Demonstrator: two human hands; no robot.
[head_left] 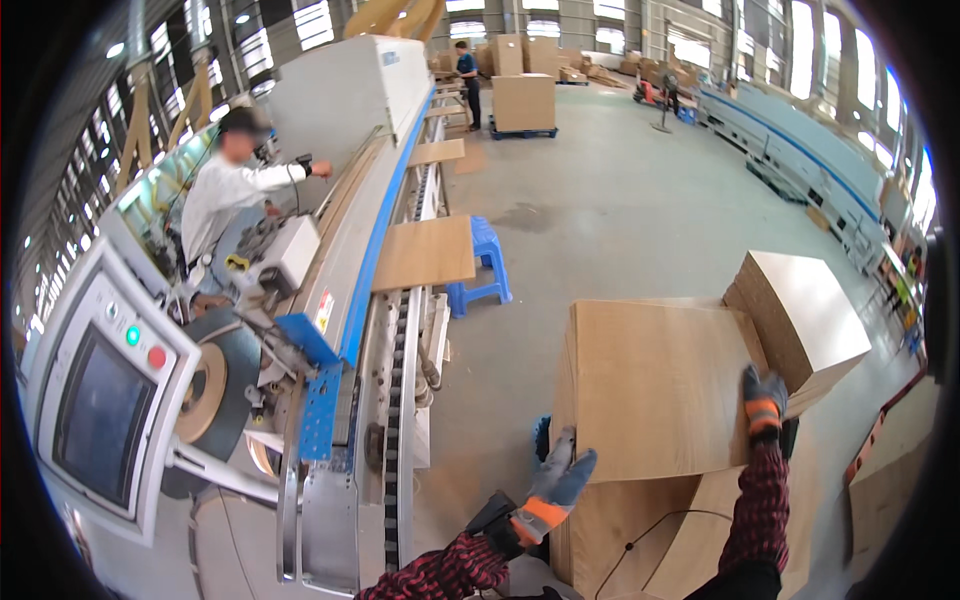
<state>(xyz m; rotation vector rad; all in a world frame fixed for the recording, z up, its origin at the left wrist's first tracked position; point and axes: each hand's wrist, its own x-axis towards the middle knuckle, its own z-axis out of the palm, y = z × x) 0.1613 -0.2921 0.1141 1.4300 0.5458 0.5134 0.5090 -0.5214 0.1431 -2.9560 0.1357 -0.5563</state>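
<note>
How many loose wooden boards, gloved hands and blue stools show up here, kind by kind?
Wooden boards on the machine's conveyor: 2 (near board, far board)
Wooden board being held: 1
Gloved hands: 2 (left hand, right hand)
Blue stool: 1
Total: 6

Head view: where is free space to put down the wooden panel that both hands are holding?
The grey floor lies bare between the blue stool and the panel stack. The conveyor is free below the panel riding on it. Around the left hand and right hand it is crowded: the held panel sits over more stacked boards.
</note>
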